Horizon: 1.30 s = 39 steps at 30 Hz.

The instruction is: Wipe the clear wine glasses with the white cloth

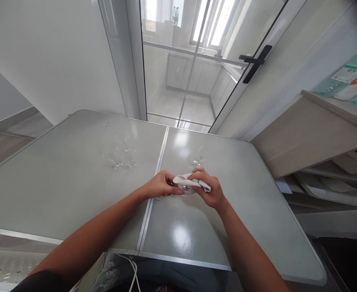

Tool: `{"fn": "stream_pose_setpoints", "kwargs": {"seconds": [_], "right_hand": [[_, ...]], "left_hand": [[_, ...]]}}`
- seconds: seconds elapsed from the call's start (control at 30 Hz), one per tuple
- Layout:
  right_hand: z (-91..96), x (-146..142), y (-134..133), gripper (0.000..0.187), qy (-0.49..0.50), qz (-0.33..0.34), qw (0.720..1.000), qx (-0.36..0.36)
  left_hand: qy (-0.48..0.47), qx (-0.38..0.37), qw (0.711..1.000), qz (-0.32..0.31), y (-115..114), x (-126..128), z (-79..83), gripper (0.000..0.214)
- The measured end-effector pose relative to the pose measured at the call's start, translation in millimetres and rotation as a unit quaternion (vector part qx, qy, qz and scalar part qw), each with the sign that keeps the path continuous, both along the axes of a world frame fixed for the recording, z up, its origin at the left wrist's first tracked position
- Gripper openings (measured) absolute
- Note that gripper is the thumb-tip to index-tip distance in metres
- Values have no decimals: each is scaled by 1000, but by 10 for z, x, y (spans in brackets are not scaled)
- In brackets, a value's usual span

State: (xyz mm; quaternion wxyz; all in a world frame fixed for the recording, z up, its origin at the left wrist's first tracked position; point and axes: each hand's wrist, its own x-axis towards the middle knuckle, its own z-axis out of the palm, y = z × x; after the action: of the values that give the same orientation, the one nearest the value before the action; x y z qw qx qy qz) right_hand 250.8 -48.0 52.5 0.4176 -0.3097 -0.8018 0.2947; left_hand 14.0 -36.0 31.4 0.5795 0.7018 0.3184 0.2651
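Both my hands meet over the middle of the grey folding table (75, 190). My left hand (160, 185) is closed around a clear glass (185, 189), which lies mostly hidden between the hands. My right hand (210, 188) presses a white cloth (187, 179) over that glass, fingers curled on the cloth. Just beyond my right hand stands another clear stemmed glass (198, 159). Further left on the table stand two more clear glasses (122, 156), hard to make out against the surface.
A glass sliding door (184, 69) with a black handle (254, 61) rises behind the table. A wooden shelf unit (315, 138) with papers stands at the right. A white cable (131, 269) hangs below the table's near edge.
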Motion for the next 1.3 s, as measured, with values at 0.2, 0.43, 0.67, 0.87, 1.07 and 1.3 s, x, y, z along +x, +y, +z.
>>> {"fn": "stream_pose_setpoints", "kwargs": {"seconds": [0.2, 0.43, 0.67, 0.87, 1.07, 1.3], "right_hand": [[40, -138, 32, 25, 27, -102, 985, -136], [41, -151, 59, 31, 90, -99, 974, -182], [-1, 36, 34, 28, 79, 19, 984, -158], [19, -34, 109, 30, 149, -122, 966, -174], [-22, -128, 135, 34, 123, -123, 959, -223], [-24, -90, 142, 30, 201, -120, 948, -216]], "left_hand": [[135, 402, 890, 165, 11, -31, -225, 52], [84, 291, 941, 152, -45, 65, -131, 51], [-46, -226, 970, -81, 42, -34, 27, 53], [40, 154, 980, 122, 6, 19, -131, 53], [180, 479, 834, 206, -6, 23, -343, 56], [95, 338, 922, 163, -39, 43, -227, 64]]}}
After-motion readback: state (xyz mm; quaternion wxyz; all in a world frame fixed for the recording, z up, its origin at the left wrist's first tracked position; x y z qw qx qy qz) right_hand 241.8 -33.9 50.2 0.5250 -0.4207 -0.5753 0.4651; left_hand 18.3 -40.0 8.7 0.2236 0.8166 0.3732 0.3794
